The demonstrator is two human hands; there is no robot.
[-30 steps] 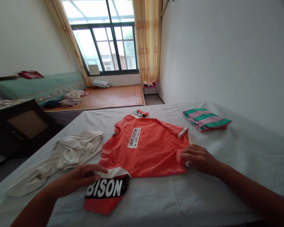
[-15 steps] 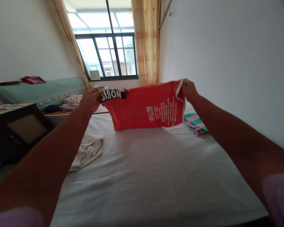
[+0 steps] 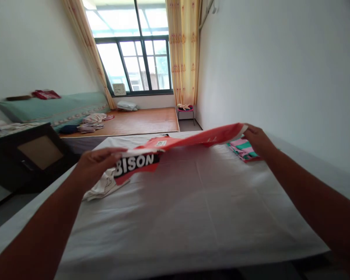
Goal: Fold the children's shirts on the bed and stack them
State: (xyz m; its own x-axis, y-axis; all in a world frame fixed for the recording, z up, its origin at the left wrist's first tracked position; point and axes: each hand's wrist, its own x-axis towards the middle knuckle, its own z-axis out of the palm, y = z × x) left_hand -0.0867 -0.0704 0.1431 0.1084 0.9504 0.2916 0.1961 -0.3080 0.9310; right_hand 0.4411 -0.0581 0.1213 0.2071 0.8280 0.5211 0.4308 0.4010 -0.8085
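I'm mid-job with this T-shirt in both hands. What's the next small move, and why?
Probably lower both hands evenly: the left hand grips the red T-shirt beside its BISON sleeve, the right hand holds a white-trimmed edge, and the fabric between them is raised above the pale sheet.

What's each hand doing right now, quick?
Left hand: closed, holding the red shirt at its BISON sleeve.
Right hand: closed, holding the same shirt by a white edge.
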